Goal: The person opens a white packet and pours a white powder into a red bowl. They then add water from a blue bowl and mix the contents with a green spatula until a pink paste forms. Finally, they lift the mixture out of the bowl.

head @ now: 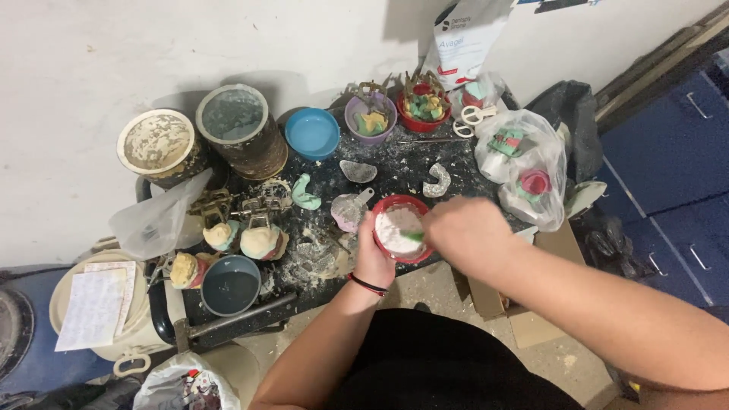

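Contents of a dark, powder-strewn worktop (395, 163), listed left to right, viewed from the head camera.

Far left: a cream bucket (64, 323) with a written sheet of paper (93, 306) lying on its lid. Beyond it, against the wall: two crusted round tins (159, 143), side by side. Near edge: a grey bowl (231, 285), with plaster casts (262, 241) on metal frames just beyond it. Far middle: a blue bowl (312, 132), a purple bowl (371, 115) and a red bowl of coloured pieces (422, 106).

Centre, near edge: a red bowl (401, 228) filled with white powder. The left hand (372, 258), with a dark band on the wrist, was closed around the bowl's left side, holding it. The right hand (467, 231) was over the bowl's right rim, fingers closed on a green tool (414, 237) that dipped into the powder; blur hid the exact grip.

Far right: scissors (472, 115), and clear plastic bags (524, 163) holding red and green moulds.
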